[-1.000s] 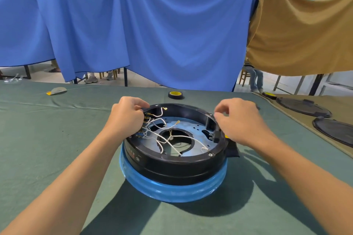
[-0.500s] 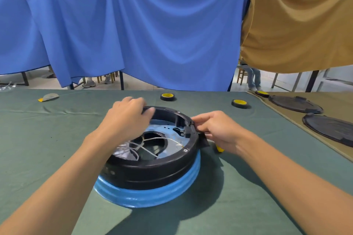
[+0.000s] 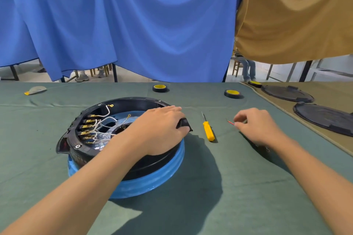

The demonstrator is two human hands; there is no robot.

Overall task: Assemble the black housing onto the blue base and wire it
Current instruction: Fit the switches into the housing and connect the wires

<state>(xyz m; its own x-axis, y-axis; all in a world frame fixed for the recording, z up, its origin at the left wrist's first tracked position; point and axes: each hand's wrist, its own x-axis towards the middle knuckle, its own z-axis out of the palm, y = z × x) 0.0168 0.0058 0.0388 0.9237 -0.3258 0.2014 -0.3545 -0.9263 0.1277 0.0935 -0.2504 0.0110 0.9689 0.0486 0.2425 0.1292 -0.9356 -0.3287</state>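
Observation:
The round black housing (image 3: 122,102) sits on the blue base (image 3: 152,181) at the left middle of the green table. White wires (image 3: 103,120) with brass terminals run along its left inner wall. My left hand (image 3: 160,129) lies over the housing's right rim, fingers curled round a black tab there. My right hand (image 3: 256,126) is on the table to the right, pinching a thin red-tipped wire (image 3: 230,122). A yellow-handled screwdriver (image 3: 208,130) lies between the two hands.
Two black-and-yellow tape rolls (image 3: 160,88) (image 3: 232,93) lie further back. A third roll (image 3: 254,83) and black round lids (image 3: 286,93) (image 3: 324,118) rest on the brown mat at right. A small grey-yellow item (image 3: 35,89) lies far left. Blue and brown cloths hang behind.
The housing and base have been turned, so the wired terminals now face left. My left hand moved to the right rim. My right hand left the housing and went to the wire on the table.

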